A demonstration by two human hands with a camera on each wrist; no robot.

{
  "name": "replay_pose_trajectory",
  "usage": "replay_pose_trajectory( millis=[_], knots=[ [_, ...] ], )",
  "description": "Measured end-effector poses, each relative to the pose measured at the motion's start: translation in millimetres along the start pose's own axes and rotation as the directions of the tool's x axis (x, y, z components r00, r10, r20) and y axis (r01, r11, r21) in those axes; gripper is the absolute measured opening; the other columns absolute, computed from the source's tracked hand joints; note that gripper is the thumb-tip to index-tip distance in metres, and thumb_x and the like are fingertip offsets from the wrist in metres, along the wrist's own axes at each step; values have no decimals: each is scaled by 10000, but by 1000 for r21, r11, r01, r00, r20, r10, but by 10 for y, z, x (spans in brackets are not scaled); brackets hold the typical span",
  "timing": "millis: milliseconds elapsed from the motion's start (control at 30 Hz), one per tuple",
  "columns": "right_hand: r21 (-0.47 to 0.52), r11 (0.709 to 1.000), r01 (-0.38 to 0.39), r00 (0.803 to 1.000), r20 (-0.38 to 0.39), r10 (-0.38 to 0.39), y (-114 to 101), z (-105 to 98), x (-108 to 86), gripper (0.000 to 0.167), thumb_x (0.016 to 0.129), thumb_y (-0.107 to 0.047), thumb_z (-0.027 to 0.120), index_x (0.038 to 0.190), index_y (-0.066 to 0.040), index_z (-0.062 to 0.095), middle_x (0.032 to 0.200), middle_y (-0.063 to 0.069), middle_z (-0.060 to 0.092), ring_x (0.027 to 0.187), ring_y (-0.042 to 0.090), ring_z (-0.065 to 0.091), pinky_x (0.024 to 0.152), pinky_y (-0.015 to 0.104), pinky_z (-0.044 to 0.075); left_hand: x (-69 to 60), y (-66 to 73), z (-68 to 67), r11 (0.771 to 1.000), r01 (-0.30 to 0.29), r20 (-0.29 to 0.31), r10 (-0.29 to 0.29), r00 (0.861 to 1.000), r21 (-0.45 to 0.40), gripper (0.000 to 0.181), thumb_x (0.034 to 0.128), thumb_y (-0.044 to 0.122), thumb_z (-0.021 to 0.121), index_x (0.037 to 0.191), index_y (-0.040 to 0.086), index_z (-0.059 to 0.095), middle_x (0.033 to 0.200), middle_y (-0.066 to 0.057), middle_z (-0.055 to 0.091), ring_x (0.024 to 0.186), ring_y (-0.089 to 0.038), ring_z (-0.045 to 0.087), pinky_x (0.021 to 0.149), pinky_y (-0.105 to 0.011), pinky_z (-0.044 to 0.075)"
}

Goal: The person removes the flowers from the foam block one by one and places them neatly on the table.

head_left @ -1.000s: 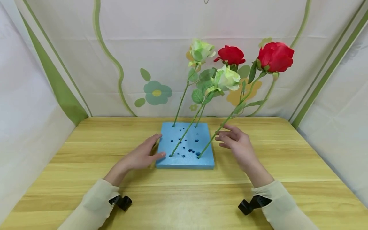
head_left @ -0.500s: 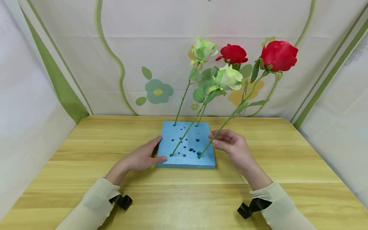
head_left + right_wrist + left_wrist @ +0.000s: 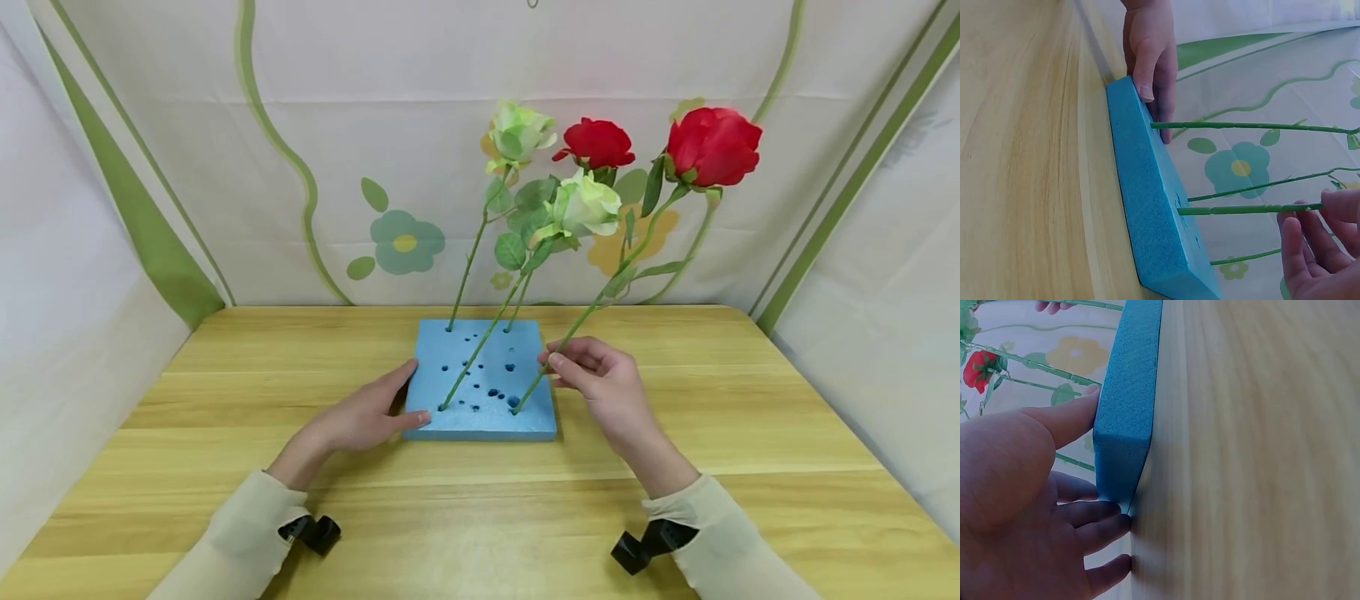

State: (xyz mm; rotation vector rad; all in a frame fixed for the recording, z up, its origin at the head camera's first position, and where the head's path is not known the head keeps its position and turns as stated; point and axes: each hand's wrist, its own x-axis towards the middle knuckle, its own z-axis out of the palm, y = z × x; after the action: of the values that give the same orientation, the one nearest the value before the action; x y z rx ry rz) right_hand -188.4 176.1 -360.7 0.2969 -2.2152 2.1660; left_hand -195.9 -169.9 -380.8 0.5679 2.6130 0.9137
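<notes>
Nearer the blue block (image 3: 480, 427) than a second ago, my right hand (image 3: 603, 383) has come lower along the stem of the near red rose (image 3: 714, 148), while the flowers look to stand as they did.

At the left of centre my left hand (image 3: 356, 417) is spread, thumb laid over the block's near left corner and fingers out along its left side; I judge this is to keep the block from sliding on the table (image 3: 480, 517). Which of those fingers really press the foam is hard to tell: the head view hides their undersides, and the left wrist view is dim.

The block lies flat at the middle of the frame, pocked with holes. Four stems stand in it, one toward each corner, all leaning to the upper right. From the left come the far pale green rose (image 3: 520, 133), then the near pale green rose (image 3: 583, 204), whose leaves and bloom cover much of the stem of the far red rose (image 3: 598, 143) behind. How deep any stem goes, I cannot see.

Furthest right is the near red rose, rooted by the block's near right corner. My right thumb and forefinger pinch its stem low down, likely because that gives control close to the hole. In the right wrist view its bloom is cut off, and part of my hand too.
</notes>
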Motion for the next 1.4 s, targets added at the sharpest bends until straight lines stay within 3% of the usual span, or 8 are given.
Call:
replay_pose_trajectory(
  millis=[367,667,833,1233,1400],
  knots=[
    [-10,997,74,993,-88,-75,-37,39,-11,228,1050,-83,665,1193,94,656,1002,-74,813,958,122,786,900,311,654,2,-34,8,1000,5,3,-5,1000,-5,936,1062,509,610,1710,50,114,1789,-167,142,1654,-414,162,1322,-624,215],
    [41,988,147,981,-134,-141,-27,66,-26,152,1037,-54,677,1154,44,685,1041,60,818,969,183,798,877,296,657,6,-66,11,1000,-12,6,12,1000,-5,935,1060,500,617,1705,35,125,1786,-177,149,1653,-416,164,1321,-624,217],
    [53,987,152,978,-155,-142,-32,68,-25,203,1035,-57,681,1157,103,656,1029,69,818,963,169,796,886,298,656,6,-62,12,1000,-13,5,13,1000,-8,932,1061,492,620,1704,33,126,1785,-180,152,1652,-419,164,1320,-627,217],
    [130,969,209,953,-251,-171,-108,-20,-2,125,1033,-54,682,1102,48,661,972,20,810,909,168,794,863,294,657,14,-51,17,1000,-10,1,10,1000,-9,929,1059,500,620,1706,43,134,1784,-176,162,1650,-419,173,1320,-626,219],
    [171,963,208,942,-302,-150,-138,-70,11,109,1021,-30,688,1109,29,662,952,32,792,864,172,794,838,298,660,11,-46,14,1000,-9,2,9,1000,-16,931,1058,498,622,1707,45,131,1785,-175,159,1650,-420,168,1320,-628,216]
  ],
)
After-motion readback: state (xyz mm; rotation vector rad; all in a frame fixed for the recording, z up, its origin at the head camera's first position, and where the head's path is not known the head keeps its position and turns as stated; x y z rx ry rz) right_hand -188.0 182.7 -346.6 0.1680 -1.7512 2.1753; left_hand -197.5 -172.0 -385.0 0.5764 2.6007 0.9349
